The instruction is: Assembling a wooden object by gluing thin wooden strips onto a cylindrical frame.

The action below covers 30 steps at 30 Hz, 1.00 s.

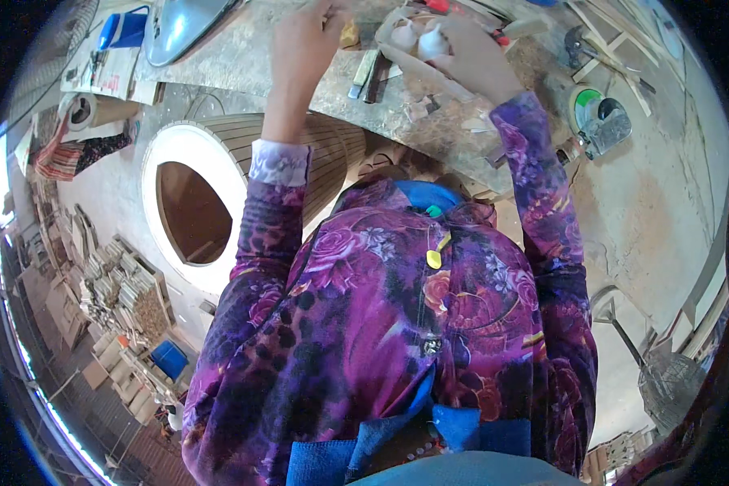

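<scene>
At the top of the head view my left hand (pixel 309 34) is over the worktable, its fingers curled together near the upper edge; what they hold, if anything, is hidden. Just right of it sits a small yellowish block (pixel 350 34). My right hand (pixel 482 58) reaches over a shallow light-coloured tray (pixel 397 58). Two white rounded bottles with pointed tops lie in it: the left bottle (pixel 404 36) stands apart from my hand, while the right bottle (pixel 434 44) is beside my thumb. My right fingertips are mostly hidden, so I cannot tell whether they grip it.
Flat bar-like tools (pixel 368 77) lie near the tray. A large slatted drum with a white rim (pixel 160 235) stands left below the table. To the right are a hammer (pixel 577 47), wooden frame pieces (pixel 624 79) and a green-rimmed round container (pixel 585 104). Stacked wood (pixel 125 283) fills the lower left.
</scene>
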### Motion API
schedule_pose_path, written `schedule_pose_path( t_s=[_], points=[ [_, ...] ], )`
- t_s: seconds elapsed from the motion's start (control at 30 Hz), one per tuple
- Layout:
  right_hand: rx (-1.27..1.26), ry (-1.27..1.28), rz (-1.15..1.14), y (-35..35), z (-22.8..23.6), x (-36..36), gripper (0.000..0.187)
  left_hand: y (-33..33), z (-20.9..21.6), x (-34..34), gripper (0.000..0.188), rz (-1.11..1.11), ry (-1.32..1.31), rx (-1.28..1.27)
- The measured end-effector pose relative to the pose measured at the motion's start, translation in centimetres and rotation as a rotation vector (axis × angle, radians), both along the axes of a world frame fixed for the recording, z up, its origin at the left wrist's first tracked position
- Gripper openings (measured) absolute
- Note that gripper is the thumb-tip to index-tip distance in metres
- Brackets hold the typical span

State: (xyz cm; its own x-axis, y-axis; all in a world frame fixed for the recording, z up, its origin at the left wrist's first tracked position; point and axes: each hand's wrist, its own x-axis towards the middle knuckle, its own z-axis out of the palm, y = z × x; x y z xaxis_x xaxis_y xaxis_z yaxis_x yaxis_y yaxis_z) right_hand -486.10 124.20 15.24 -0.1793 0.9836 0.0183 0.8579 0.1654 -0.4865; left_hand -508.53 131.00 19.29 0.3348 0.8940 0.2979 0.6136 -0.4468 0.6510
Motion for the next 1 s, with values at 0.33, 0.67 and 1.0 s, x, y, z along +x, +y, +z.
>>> schedule_pose_path(
  t_s=[0.33,0.67,1.0],
  points=[
    [-0.018,0.862,-0.325,-7.5,5.5,3.6,0.044,1.3,0.4,0.3,0.018,-0.227,0.077,-0.137],
    [-0.202,1.164,-0.474,-22.2,2.3,6.4,0.043,-12.5,-9.0,5.1,0.030,-0.308,0.448,-0.055],
    [-0.423,1.401,-0.408,-38.7,-1.3,18.1,0.040,-30.2,-4.7,13.4,0.024,-0.032,-0.031,-0.870]
  ],
)
